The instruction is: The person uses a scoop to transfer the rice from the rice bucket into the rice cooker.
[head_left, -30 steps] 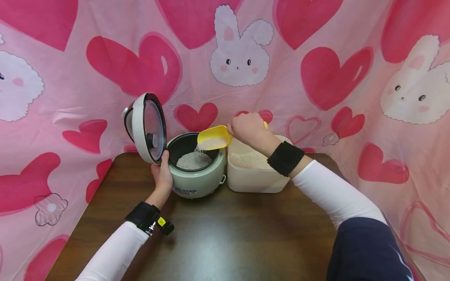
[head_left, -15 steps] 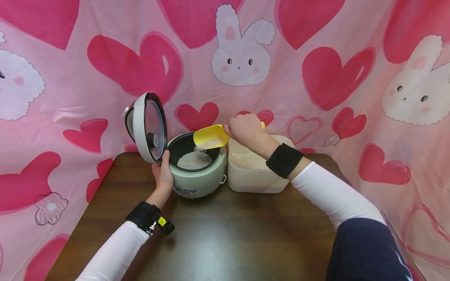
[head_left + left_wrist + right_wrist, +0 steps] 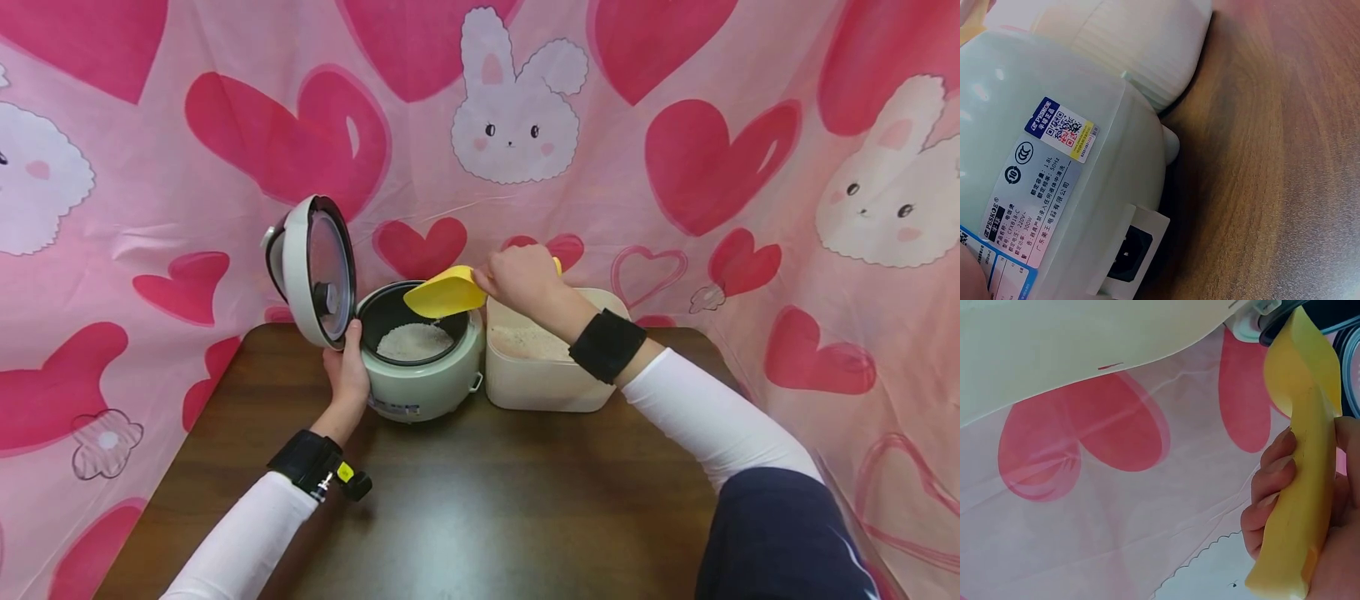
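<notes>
A pale green rice cooker [image 3: 423, 392] stands with its lid [image 3: 296, 275] raised at the left. White rice [image 3: 415, 342] is heaped in its dark inner pot. My left hand [image 3: 348, 379] holds the cooker's left side at the lid's lower edge, thumb up along the rim. In the left wrist view, only a bit of that hand shows beside the cooker's labels. My right hand [image 3: 521, 275] grips the handle of a yellow scoop [image 3: 446, 293], fingers wrapped round it in the right wrist view. The scoop is tipped over the pot, a few grains at its lower edge.
A cream-coloured bin [image 3: 547, 387] with rice inside stands right beside the cooker, under my right forearm. Both are on a dark wooden table [image 3: 450, 517]. A pink cloth [image 3: 420, 167] with hearts and rabbits hangs behind and at the sides.
My right hand has tipped the scoop further over and slightly left. Rice has run out of it into the pot, and the stream has thinned to a few grains. The left hand stays put.
</notes>
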Action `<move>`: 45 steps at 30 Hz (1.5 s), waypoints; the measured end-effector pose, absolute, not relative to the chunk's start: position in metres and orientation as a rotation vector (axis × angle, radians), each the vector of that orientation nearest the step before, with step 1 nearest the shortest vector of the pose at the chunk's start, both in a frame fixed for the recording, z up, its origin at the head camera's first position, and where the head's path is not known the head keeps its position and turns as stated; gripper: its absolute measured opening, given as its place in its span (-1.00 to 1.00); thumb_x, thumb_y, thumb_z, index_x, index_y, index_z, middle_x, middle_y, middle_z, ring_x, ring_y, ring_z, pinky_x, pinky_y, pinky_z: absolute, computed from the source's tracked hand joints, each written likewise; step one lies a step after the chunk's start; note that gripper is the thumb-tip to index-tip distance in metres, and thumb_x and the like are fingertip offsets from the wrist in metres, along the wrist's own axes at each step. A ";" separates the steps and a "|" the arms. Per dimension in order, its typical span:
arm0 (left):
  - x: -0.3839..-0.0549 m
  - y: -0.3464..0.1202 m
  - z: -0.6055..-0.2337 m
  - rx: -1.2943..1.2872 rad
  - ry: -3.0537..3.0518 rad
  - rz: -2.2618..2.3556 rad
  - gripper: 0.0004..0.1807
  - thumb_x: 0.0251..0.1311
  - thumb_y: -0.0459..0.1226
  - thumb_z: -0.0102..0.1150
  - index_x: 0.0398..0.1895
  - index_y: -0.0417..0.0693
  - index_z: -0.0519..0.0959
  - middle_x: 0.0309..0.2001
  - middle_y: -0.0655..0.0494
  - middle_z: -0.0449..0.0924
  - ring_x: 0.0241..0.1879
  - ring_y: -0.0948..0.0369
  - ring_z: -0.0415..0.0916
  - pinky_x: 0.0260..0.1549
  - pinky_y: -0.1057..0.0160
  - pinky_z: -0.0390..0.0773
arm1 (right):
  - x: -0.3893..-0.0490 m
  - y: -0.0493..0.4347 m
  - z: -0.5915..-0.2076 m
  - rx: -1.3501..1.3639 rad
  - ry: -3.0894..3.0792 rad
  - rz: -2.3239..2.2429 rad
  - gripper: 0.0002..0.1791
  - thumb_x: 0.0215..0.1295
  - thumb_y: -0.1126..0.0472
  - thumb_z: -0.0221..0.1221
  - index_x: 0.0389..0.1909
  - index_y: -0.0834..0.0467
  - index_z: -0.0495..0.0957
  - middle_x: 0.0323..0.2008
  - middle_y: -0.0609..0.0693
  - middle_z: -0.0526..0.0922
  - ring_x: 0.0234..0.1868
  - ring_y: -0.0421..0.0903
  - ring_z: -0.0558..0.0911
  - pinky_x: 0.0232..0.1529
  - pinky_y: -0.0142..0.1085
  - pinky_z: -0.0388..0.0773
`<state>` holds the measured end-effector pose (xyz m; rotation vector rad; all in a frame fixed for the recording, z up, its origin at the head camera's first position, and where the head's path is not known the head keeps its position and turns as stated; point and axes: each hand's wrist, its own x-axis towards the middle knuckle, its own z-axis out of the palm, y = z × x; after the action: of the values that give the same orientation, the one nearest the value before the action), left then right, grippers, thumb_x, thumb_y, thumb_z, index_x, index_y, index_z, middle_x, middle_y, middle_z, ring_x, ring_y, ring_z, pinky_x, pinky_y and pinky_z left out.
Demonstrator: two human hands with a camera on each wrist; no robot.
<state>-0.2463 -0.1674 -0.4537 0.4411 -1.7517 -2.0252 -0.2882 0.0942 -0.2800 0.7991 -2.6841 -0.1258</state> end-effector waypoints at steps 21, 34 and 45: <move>-0.245 -0.170 -0.455 0.457 -1.696 -2.025 -0.39 0.47 0.06 0.06 0.39 -0.15 0.46 0.34 -0.04 0.52 0.32 0.14 0.40 0.46 0.21 0.26 | -0.298 0.132 -0.291 0.584 -2.938 0.312 -0.44 0.61 -0.09 -0.08 -0.59 0.13 0.49 -0.65 0.01 0.41 -0.57 0.02 0.41 -0.45 -0.25 0.41; -0.243 -0.177 -0.456 0.491 -1.678 -2.033 -0.40 0.45 0.07 0.09 0.36 -0.13 0.47 0.24 0.07 0.55 0.23 0.23 0.43 0.41 0.27 0.29 | -0.286 0.212 -0.310 0.411 -2.925 0.411 -0.47 0.61 -0.07 -0.11 -0.54 0.14 0.48 -0.65 0.04 0.37 -0.58 0.06 0.39 -0.54 -0.22 0.37; -0.245 -0.178 -0.458 0.455 -1.689 -2.022 -0.36 0.45 0.07 0.07 0.43 -0.12 0.41 0.35 0.00 0.48 0.31 0.19 0.38 0.44 0.27 0.25 | -0.279 0.244 -0.321 0.340 -2.940 0.128 -0.43 0.54 0.00 -0.06 -0.74 0.10 0.42 -0.73 0.01 0.31 -0.63 0.07 0.43 -0.58 -0.10 0.51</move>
<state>-0.2449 -0.1784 -0.4575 0.4552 -1.6887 -2.0222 -0.2794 0.2444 -0.3211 0.3395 -2.9397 0.1279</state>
